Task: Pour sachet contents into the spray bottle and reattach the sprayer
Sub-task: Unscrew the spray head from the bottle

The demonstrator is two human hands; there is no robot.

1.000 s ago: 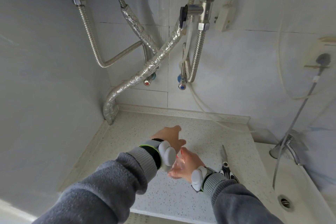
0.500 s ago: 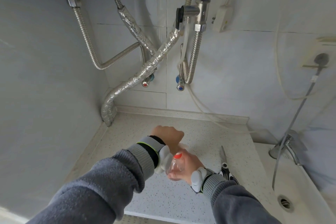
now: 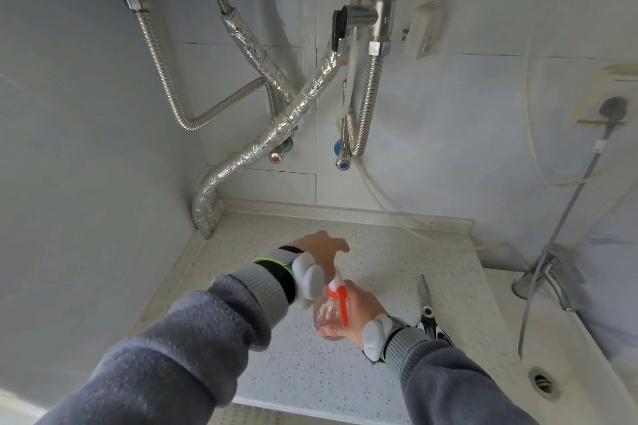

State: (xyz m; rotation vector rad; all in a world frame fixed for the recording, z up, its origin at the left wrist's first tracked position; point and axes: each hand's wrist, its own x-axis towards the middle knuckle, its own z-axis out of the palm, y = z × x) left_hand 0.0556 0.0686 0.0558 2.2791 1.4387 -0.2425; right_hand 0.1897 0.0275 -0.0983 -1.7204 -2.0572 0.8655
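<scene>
Head view: over the countertop (image 3: 283,369), the right hand (image 3: 359,317) curls round the clear spray bottle (image 3: 326,312) from its right. The left hand (image 3: 322,247) reaches over the sprayer (image 3: 340,293) atop the bottle; its finger grip is hidden. Scissors (image 3: 428,307) lie right of the bottle. No readable writing.
</scene>
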